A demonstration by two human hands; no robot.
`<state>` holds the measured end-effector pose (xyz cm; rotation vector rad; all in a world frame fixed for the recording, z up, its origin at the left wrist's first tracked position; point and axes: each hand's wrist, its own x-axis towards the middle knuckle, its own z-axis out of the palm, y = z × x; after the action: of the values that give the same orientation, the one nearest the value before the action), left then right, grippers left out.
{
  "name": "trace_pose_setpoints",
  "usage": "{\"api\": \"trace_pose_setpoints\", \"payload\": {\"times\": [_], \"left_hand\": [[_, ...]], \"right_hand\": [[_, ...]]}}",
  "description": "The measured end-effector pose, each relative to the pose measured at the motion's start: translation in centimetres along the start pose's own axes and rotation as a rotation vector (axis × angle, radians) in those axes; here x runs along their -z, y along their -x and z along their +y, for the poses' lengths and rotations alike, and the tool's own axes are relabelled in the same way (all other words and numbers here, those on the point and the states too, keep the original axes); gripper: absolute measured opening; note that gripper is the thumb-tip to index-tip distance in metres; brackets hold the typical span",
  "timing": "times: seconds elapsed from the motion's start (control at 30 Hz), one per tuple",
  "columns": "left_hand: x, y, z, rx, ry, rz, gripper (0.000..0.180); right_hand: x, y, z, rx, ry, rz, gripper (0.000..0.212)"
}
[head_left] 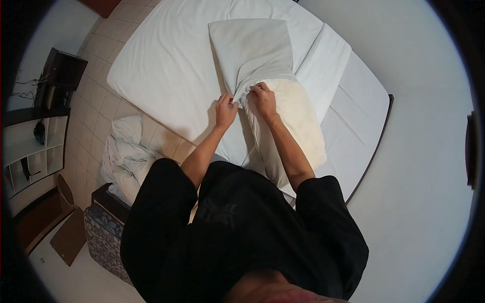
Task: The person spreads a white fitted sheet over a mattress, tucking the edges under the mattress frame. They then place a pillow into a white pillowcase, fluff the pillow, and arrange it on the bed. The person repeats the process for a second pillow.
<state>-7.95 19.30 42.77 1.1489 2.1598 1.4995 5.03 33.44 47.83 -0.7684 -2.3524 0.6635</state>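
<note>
A cream pillow (295, 113) lies lengthwise on the bed, its far end inside a pale grey pillowcase (252, 48). The far part of the pillowcase stretches flat over the white sheet. My left hand (226, 110) is closed on the left side of the pillowcase's gathered opening. Closed at the same opening, a little to the right, my right hand (263, 101) pinches the bunched edge where cloth and pillow meet. The near half of the pillow is uncovered, and my right forearm passes over it.
The bed (156, 65) has a white sheet, with a wall (429, 151) along its right. Crumpled bedding (126, 156) lies at the left, near a patterned cushioned piece (103, 237). A shelf unit (35, 146) and a dark television (65, 69) stand beyond the tiled floor (96, 91).
</note>
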Motion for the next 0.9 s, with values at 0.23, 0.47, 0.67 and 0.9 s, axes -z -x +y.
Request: {"api": "trace_pose_setpoints", "payload": {"times": [0.23,0.47,0.67,0.9], "left_hand": [[-1.2,1.9,-0.5,0.38,-0.03,0.095,0.019],[0.0,-1.2,2.7,-0.125,-0.024,0.073,0.019],[-2.8,5.1,5.7,-0.029,-0.05,-0.16,0.019],[1.4,2.4,5.6,-0.226,-0.213,-0.26,0.024]], "right_hand": [[3.4,2.9,-0.9,-0.022,-0.077,-0.297,0.033],[15.6,14.2,12.7,-0.978,0.355,0.076,0.101],[15.1,15.2,13.9,-0.885,0.182,-0.311,0.096],[11.4,12.0,11.7,-0.946,0.074,0.231,0.074]]}}
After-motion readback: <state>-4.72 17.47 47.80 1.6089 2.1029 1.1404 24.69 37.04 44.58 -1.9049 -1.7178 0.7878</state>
